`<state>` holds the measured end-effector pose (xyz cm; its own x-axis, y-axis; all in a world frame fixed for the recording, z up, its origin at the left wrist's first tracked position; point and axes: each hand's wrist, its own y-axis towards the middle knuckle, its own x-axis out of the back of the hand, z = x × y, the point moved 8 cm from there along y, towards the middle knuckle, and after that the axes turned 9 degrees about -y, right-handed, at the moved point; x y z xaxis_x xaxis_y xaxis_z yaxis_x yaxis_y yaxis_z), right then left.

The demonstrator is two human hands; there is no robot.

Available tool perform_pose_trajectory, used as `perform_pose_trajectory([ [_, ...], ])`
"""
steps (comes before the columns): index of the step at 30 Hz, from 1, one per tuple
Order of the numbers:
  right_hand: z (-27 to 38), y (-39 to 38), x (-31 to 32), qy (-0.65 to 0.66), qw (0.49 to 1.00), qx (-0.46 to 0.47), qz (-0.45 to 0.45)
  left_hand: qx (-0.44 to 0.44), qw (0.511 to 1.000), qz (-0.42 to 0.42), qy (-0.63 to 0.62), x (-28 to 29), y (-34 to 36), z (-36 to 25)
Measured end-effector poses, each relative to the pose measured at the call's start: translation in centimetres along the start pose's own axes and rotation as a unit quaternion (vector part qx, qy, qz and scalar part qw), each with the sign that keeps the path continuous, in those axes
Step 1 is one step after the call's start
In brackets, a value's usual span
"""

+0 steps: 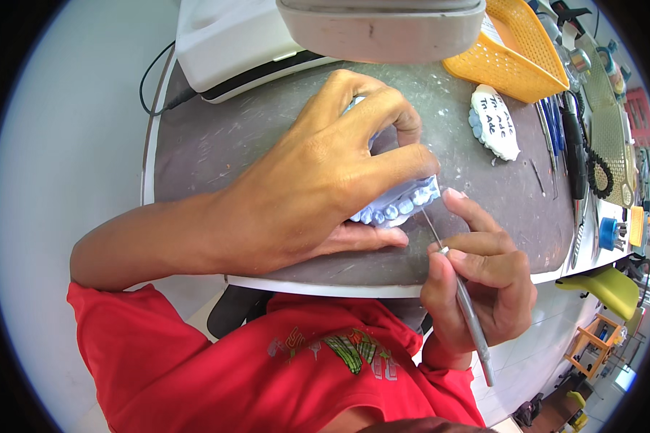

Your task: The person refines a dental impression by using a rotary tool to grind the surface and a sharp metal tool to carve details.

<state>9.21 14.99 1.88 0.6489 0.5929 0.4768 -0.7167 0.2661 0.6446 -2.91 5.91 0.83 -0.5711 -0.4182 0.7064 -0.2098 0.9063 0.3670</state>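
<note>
My left hand [332, 162] grips a blue dental model [393, 204], its fingers arched over the top and its thumb underneath; the row of teeth faces toward me. My right hand [487, 292] holds a slim metal hand tool [469, 321] in a pinch, its thin tip reaching up to the model's edge beside the teeth; whether it touches cannot be made out exactly. To the upper right, a white plaster piece [497, 130] with handwriting and a bluish rim lies on the grey bench mat [217, 151].
A white machine [231, 36] with a cable sits back left, a pale overhanging housing [379, 29] at top centre. An orange plastic basket [516, 61], thin tools, a black handpiece [575, 151] and a blue container [609, 233] line the right. A green chair [603, 289] stands beyond.
</note>
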Motion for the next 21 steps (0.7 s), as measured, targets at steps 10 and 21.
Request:
perform_pose_trajectory([
  [10, -0.17, 0.18, -0.36, 0.008, 1.000, 0.008, 0.024, -0.002, 1.000, 0.009, -0.025, -0.23, -0.08, 0.19],
  [21, -0.31, 0.10, -0.29, -0.024, 0.999, -0.018, 0.029, 0.017, 0.999, 0.035, -0.038, -0.67, 0.13, 0.35],
])
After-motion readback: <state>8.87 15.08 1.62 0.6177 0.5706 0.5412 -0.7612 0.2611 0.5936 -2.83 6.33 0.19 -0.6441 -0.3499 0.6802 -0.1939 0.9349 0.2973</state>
